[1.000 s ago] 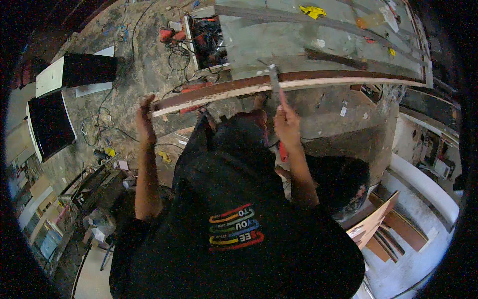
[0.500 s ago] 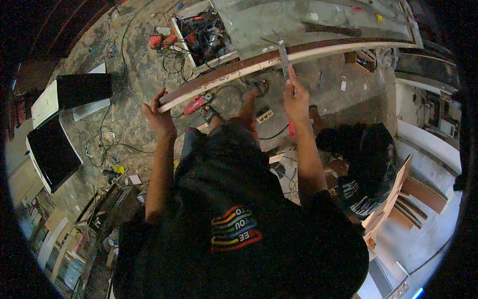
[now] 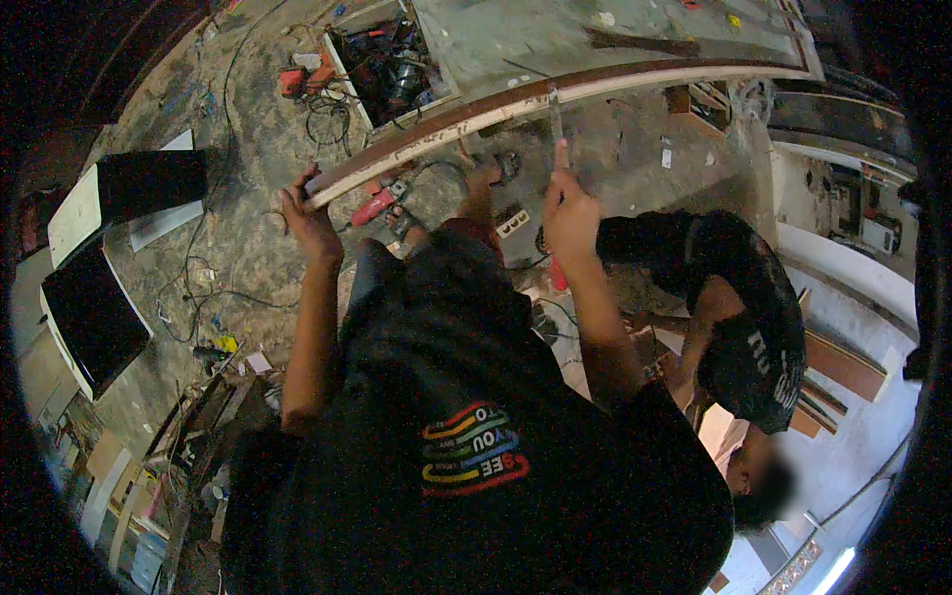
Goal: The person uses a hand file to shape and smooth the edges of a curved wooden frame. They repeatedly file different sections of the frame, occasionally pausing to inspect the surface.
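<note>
My left hand (image 3: pixel 314 223) grips the near end of a long wooden board (image 3: pixel 436 139), brown on its face with a pale, chipped edge. The board runs from that hand up to the far right. In my right hand (image 3: pixel 572 216) is a flat metal blade (image 3: pixel 554 111), its tip against the board's edge about mid-length. My index finger lies stretched along the blade; its handle is hidden in my fist, so its exact kind cannot be made out.
A red power tool (image 3: pixel 374 206) lies on the floor by my feet, near a white socket strip (image 3: pixel 513 223). A crate of tools (image 3: pixel 436 99) stands beyond the board. At right another person (image 3: pixel 739 288) in black bends low. Black-and-white panels (image 3: pixel 96 307) and cables lie left.
My right hand has shifted slightly left with the blade, which now shows more edge-on. The board appears slightly farther left. The other person at right has moved and bends forward.
</note>
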`<state>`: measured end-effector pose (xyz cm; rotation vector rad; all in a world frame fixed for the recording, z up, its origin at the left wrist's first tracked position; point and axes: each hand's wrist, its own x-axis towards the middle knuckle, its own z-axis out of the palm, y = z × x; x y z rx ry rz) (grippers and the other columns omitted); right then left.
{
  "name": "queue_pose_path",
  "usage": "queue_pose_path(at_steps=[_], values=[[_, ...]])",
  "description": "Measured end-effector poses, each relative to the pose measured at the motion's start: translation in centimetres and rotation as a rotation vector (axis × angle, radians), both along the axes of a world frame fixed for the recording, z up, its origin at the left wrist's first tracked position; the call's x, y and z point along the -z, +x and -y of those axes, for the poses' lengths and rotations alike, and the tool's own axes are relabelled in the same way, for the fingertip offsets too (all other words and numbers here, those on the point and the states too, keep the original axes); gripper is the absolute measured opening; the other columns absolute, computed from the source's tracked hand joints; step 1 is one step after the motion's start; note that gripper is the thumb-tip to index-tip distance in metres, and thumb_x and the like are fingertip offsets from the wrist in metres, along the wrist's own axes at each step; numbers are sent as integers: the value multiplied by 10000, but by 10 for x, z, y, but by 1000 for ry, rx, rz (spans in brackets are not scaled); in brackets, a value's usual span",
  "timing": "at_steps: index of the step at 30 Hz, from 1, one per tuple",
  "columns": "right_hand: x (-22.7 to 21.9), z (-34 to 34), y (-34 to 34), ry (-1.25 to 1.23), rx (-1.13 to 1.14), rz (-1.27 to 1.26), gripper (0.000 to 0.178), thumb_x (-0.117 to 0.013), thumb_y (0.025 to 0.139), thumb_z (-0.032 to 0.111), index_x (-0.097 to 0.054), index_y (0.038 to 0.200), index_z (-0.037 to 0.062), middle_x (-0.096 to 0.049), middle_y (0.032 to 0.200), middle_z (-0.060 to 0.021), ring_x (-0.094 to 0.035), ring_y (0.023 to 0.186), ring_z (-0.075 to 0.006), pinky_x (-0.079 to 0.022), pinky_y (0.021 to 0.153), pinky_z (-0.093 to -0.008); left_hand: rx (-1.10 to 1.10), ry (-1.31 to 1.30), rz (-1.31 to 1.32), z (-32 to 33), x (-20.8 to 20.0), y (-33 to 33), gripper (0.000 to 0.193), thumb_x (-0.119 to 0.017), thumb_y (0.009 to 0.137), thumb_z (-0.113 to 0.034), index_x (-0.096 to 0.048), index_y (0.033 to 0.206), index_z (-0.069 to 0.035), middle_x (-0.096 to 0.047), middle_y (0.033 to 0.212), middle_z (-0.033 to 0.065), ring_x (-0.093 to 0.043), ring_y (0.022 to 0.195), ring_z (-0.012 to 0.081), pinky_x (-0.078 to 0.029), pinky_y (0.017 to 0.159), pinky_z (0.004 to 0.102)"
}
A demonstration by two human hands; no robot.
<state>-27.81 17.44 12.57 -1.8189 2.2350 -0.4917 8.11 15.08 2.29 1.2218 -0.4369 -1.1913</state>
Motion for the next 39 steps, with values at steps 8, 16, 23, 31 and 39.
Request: queue_pose_path(at_steps=[8, 16, 23, 31, 39], values=[[7, -10, -5, -29, -163, -6, 513, -582, 955, 136, -520, 1451, 255, -585, 633, -203, -583, 521, -371, -472, 533, -458, 25, -20, -13, -1, 2, 3, 661, -327, 1024, -603, -603, 1224, -37, -552, 1320, 140, -487, 1260, 283, -316, 1120, 453], [8, -19, -13, 23, -76, 28, 526, -580, 962, 141, -489, 1474, 219, -609, 680, -212, -612, 560, -367, -475, 531, -433, 41, -33, 8, 0, 16, 4, 631, -336, 1031, -585, -590, 1243, -48, -562, 1315, 126, -488, 1275, 268, -307, 1131, 448], [10, -15, -10, -24, -123, 32, 478, -573, 963, 139, -537, 1436, 196, -611, 683, -197, -625, 570, -357, -496, 560, -428, 79, -17, 35, -1, 8, 4, 652, -346, 1018, -609, -582, 1243, -44, -558, 1321, 125, -486, 1277, 256, -303, 1134, 447], [20, -32, 32, 78, -85, -4, 216, -581, 949, 131, -707, 1121, 93, -712, 845, -166, -653, 600, -356, -509, 560, -424, 51, -6, 32, 1, -4, -1, 710, -321, 1009, -638, -574, 1278, -31, -561, 1295, 129, -503, 1241, 265, -317, 1123, 448], [28, -49, 64, -38, -216, 30, 467, -592, 912, 158, -482, 1354, 261, -646, 738, -156, -615, 513, -350, -518, 497, -472, 43, -6, -24, -3, -7, 0, 765, -286, 996, -669, -560, 1315, -30, -536, 1323, 147, -490, 1267, 287, -321, 1121, 464]])
